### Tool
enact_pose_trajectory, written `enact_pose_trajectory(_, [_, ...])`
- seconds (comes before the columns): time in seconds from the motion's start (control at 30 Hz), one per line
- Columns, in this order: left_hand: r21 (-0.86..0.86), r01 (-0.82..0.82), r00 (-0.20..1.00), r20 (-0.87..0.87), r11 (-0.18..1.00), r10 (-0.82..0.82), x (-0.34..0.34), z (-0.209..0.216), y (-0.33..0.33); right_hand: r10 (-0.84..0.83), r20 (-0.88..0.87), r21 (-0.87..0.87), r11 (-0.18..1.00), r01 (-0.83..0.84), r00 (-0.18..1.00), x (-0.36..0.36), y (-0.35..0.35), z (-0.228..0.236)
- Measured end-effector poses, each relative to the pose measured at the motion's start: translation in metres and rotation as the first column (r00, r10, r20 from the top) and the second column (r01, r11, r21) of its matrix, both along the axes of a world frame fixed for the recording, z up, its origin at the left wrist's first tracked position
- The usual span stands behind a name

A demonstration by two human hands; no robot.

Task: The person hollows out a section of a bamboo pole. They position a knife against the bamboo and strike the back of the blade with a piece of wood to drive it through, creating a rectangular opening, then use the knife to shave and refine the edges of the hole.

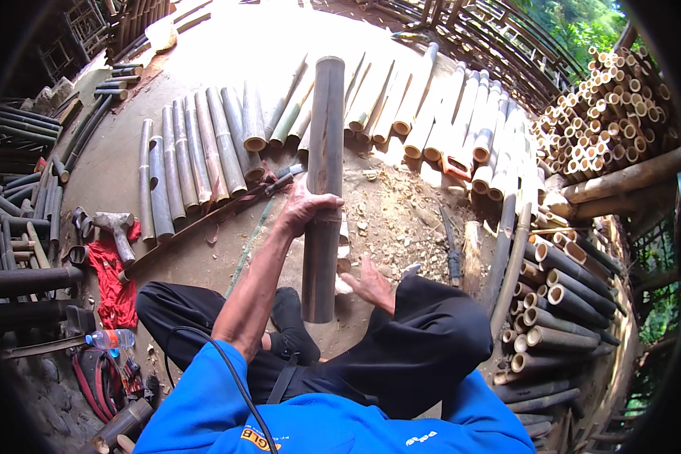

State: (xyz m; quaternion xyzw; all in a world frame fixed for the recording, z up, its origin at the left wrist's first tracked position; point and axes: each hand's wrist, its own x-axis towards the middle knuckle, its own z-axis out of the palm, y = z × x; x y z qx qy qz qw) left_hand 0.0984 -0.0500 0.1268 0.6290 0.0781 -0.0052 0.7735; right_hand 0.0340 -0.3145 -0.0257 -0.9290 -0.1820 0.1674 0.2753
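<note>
The person's left hand [314,206] is clamped around a stout bamboo tube [328,129], its fingers wrapping the middle; the tube stands nearly vertical in view, its lower end between the dark-trousered legs [439,340]. The right hand [373,286] is apart from it, fingers spread and holding nothing, just beside the tube's lower part; the bent right leg hides most of that forearm. Pale wood chips [397,216] litter the ground beyond, with a black-handled tool [452,246] lying to their right. Farther out, a curving row of cut bamboo lengths [293,113] stretches across, partly covered by the held tube, and an orange-handled saw [455,167] rests among those on the right. Toward the left lie a wooden mallet [116,229], a red cloth [113,281] and a plastic bottle [111,339]. Stacked bamboo pieces [575,295] crowd the right side, below a large bundle of thinner pale tubes [609,121].
</note>
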Motion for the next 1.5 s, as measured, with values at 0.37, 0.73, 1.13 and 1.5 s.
enact_pose_trajectory(0.37, [-0.134, -0.060, 0.966, -0.256, 0.989, 0.024, 0.007, -0.041, -0.003, 0.068, 0.143, -0.176, 0.983, -0.042, 0.987, 0.082, 0.005, 0.014])
enact_pose_trajectory(0.73, [-0.259, 0.085, 0.937, -0.307, 0.962, -0.165, -0.016, -0.132, -0.122, 0.058, 0.056, -0.122, 0.991, -0.051, 0.997, 0.221, -0.095, -0.029])
enact_pose_trajectory(1.13, [-0.224, 0.100, 0.829, -0.520, 0.969, -0.206, -0.060, -0.157, -0.143, 0.133, 0.298, -0.343, 0.939, -0.024, 0.945, 0.195, -0.079, -0.026])
enact_pose_trajectory(1.5, [0.524, 0.047, 0.873, -0.436, 0.850, 0.220, -0.079, -0.158, -0.163, 0.085, 0.173, -0.297, 0.954, -0.030, 0.981, 0.205, -0.066, -0.034])
